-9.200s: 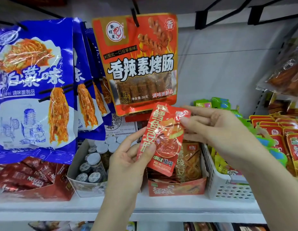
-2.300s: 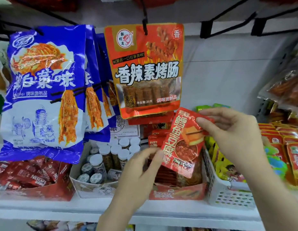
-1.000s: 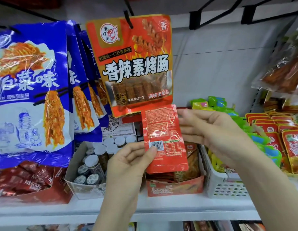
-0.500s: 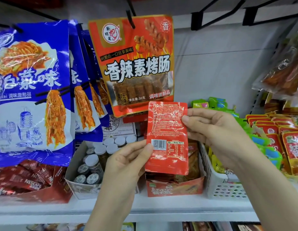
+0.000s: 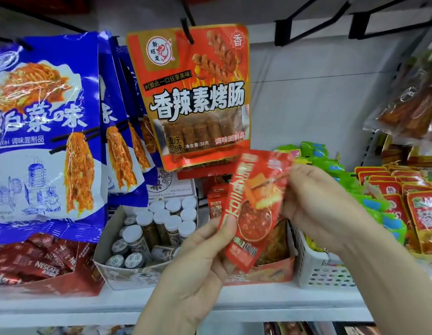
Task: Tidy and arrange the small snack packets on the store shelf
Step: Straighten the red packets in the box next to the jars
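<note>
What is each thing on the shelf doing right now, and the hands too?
Small red packet: held up tilted, printed front showing.
Left hand: pinches the packet's lower edge.
Right hand: grips the packet's upper right side.
Red display box: open, with packets standing inside.
Big red bag: hanging from a hook.
Blue bags: hanging in a row.
Little jars: capped, packed in an open box.
White basket: standing on the shelf, holding green packets.
</note>
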Demonstrator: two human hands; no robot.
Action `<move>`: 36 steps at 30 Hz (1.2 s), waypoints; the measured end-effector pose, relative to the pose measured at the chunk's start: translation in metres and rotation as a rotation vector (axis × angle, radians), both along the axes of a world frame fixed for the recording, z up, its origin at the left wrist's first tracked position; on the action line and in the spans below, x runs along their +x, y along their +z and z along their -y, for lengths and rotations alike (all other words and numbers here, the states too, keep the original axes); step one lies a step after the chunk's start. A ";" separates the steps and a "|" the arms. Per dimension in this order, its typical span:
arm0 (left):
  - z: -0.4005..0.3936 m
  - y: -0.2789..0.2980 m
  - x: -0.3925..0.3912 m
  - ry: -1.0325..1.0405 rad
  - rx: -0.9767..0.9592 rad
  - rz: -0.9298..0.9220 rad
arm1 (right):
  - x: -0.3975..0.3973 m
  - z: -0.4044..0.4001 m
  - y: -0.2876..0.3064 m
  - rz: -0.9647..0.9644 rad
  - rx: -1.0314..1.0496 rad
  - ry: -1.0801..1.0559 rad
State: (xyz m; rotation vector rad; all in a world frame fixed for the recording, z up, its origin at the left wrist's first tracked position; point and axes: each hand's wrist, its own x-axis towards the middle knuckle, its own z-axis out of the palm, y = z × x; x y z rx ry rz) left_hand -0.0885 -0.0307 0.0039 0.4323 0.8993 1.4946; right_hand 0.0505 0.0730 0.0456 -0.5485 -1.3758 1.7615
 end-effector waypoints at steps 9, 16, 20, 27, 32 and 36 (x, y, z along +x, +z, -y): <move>-0.006 -0.007 -0.007 0.347 0.116 -0.459 | 0.007 0.001 0.005 0.230 0.400 -0.289; -0.008 -0.023 -0.039 0.441 0.036 -1.360 | 0.028 -0.013 0.007 0.511 0.801 -0.815; -0.011 -0.034 -0.031 0.084 0.040 -1.631 | 0.009 -0.010 -0.007 0.598 0.905 -0.783; -0.012 -0.044 -0.030 0.003 0.098 -1.739 | -0.024 -0.008 -0.044 0.679 0.939 -0.603; -0.008 -0.043 -0.035 -0.002 0.115 -1.684 | -0.027 -0.015 -0.062 0.892 0.954 -0.421; -0.007 -0.042 -0.036 -0.018 0.079 -1.648 | -0.028 -0.018 -0.063 1.013 1.003 -0.317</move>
